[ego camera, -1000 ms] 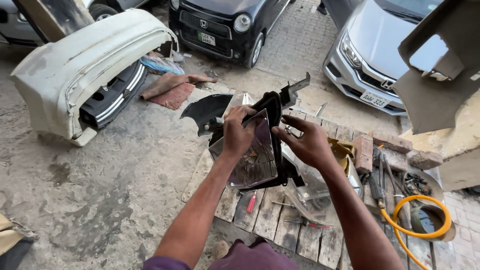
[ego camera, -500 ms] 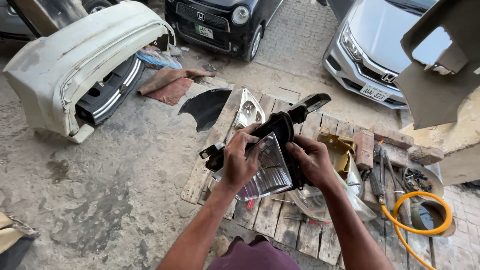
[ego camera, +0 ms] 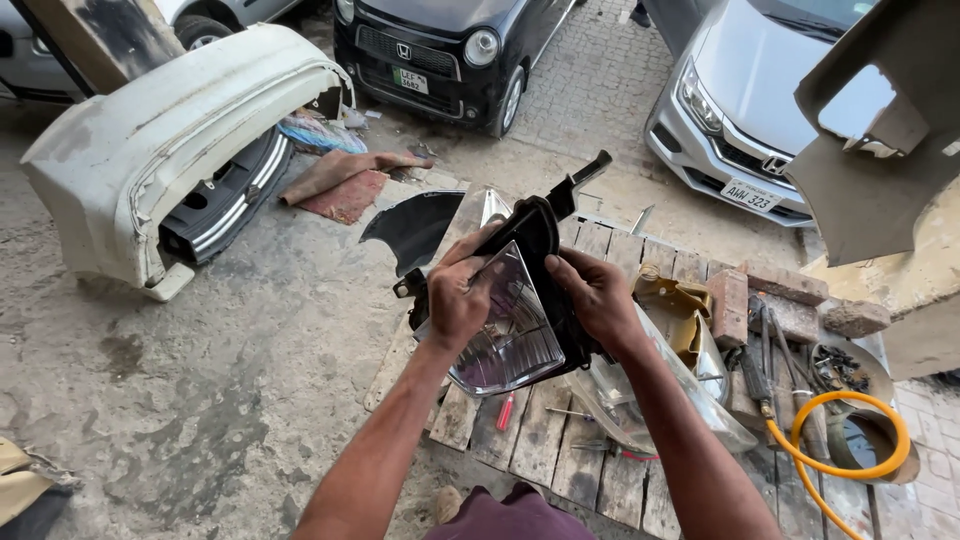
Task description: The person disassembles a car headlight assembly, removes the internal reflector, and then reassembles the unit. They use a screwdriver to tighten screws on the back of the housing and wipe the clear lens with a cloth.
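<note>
A person's two bare hands hold one car headlamp unit (ego camera: pixel 520 310) up over a wooden pallet (ego camera: pixel 600 450) on a stained concrete yard. The left hand (ego camera: pixel 458 300) has its fingers curled shut over the upper edge of the clear, ribbed lens, while the right hand (ego camera: pixel 598 298) grips the black plastic housing from the other side, fingers wrapped around its back. The lamp is tilted, lens facing the camera, a black mounting tab pointing up and away. Under it on the pallet lie a second clear lamp lens (ego camera: pixel 650 400), one small red-handled tool (ego camera: pixel 506 410) and a yellowish part (ego camera: pixel 680 310); a loop of orange hose (ego camera: pixel 850 440) curls at the pallet's right end beside two bricks (ego camera: pixel 790 300). One detached white bumper (ego camera: pixel 170 150) rests on the ground to the left, with a reddish mat (ego camera: pixel 345 185) and a black curved panel (ego camera: pixel 415 228) near it. Three parked cars stand beyond: a black car (ego camera: pixel 450 50) with a rectangular green number plate, a silver car (ego camera: pixel 740 100) with a white one, and a third car (ego camera: pixel 215 15) barely in view.
</note>
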